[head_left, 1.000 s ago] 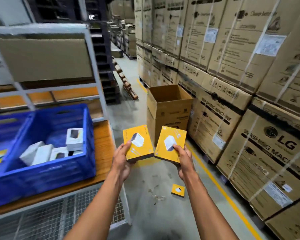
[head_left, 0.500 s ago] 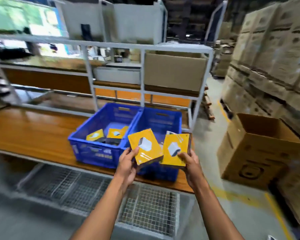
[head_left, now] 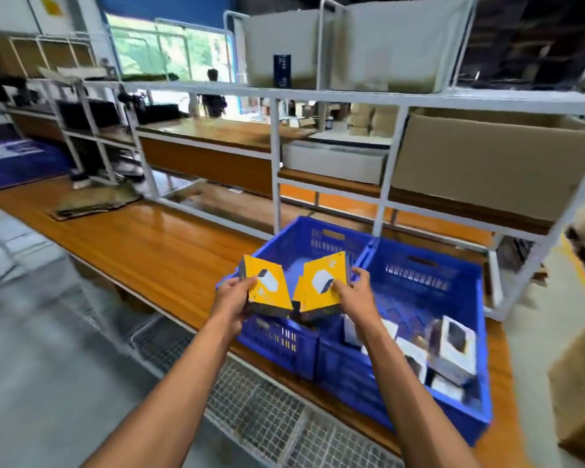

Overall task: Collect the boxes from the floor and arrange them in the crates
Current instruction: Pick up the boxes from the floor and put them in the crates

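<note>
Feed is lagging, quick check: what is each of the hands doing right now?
Left hand: grips a flat yellow cardboard box.
Right hand: grips a second flat yellow cardboard box.

From where I stand, only the person's two forearms and hands come into sight, reaching out from the bottom edge. Both arms are bare from the wrist all the way down to where they leave view, with no sleeve or cuff showing on either. The left hand [head_left: 232,295] carries no glove, ring or watch that I can make out, and the right hand [head_left: 353,295] looks just as plain. The wrists are bare too, though the picture is a little blurred there
</note>
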{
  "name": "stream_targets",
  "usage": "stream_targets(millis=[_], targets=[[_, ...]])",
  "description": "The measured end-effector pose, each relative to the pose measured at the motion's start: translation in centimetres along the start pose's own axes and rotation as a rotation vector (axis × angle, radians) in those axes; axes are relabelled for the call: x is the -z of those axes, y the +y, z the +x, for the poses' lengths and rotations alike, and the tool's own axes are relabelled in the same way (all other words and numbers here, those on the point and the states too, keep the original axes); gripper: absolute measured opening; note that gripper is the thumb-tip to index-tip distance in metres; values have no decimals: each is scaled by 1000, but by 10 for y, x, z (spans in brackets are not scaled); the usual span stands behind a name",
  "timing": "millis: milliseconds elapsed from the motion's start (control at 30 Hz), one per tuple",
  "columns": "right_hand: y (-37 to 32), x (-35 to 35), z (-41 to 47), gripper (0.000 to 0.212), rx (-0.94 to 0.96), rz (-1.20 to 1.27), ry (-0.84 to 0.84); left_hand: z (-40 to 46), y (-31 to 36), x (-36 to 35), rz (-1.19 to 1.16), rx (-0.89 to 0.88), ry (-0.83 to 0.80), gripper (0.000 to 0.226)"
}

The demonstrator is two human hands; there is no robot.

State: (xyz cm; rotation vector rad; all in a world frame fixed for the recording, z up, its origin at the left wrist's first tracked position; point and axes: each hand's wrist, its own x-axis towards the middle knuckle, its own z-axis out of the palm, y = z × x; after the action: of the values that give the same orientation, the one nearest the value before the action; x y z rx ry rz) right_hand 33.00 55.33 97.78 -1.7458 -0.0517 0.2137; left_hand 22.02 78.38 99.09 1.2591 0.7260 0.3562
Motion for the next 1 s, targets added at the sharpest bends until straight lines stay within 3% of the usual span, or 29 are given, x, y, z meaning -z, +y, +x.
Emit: stream_targets(millis=[167, 300, 433, 567, 667, 1000], targets=[[-10, -29, 50, 57, -78, -176, -131, 59, 18, -9, 83, 15, 23, 5], [-9, -41, 77, 38, -47, -445, -272, 105, 20, -8, 438, 29, -16, 21], [-9, -45, 93, 51, 28, -607, -231, 134, 18, -9, 837, -56, -13, 37], [1, -55, 97, 57, 49, -702, -367, 136, 14, -11, 834, -140, -6, 13], [6, -65, 91, 63, 105, -756, -506, 135, 10, -12, 870, -143, -89, 15], [-5, -53, 32, 34, 219, -425, -65, 85, 9, -38, 827, -345, -374, 14]])
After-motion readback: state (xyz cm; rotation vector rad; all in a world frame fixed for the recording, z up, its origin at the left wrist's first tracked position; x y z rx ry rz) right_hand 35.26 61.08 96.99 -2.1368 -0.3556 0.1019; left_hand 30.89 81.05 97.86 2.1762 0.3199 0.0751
